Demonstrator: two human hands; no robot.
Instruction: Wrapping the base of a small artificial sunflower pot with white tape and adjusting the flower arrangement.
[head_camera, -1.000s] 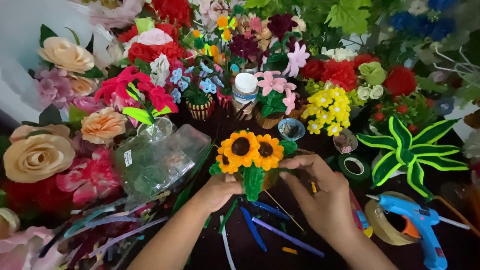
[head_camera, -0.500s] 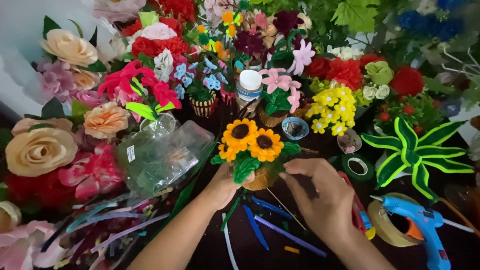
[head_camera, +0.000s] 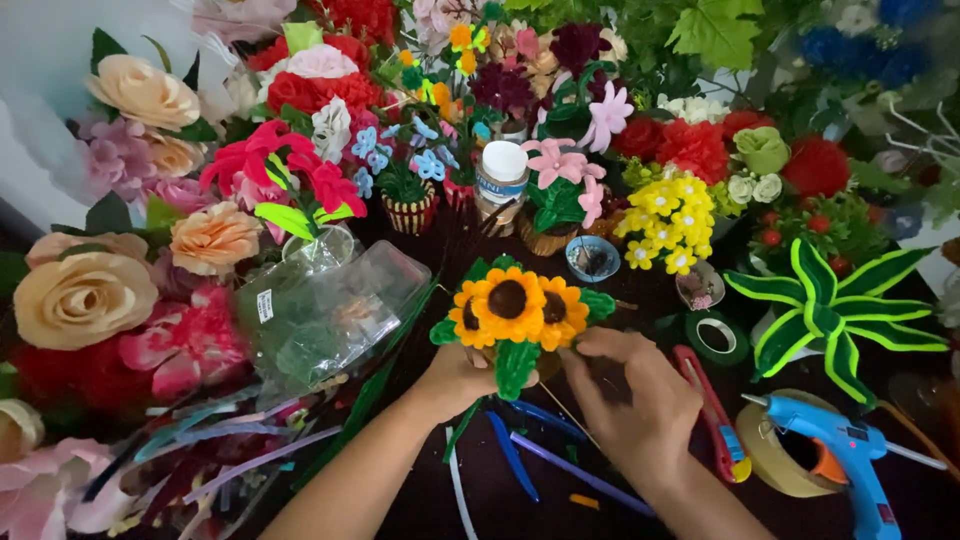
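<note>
Gripping sunflower bunch (head_camera: 512, 312) upright, blooms facing camera: left hand (head_camera: 455, 378) clasps base, right hand (head_camera: 632, 392) pinches side.

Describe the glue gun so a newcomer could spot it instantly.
Start at the person's right hand working on the sunflower bunch at centre. Look right and down, past the red-handled cutter, to the tape roll near the bottom right corner. The glue gun lies across it: the only bright blue pistol-shaped tool, with an orange trigger.

We cannot see the sunflower bunch's (head_camera: 512, 312) base behind our left hand (head_camera: 462, 378); the blue glue gun (head_camera: 838, 452) runs off the bottom edge, and the small bowl's (head_camera: 592, 258) contents are unclear.
</note>
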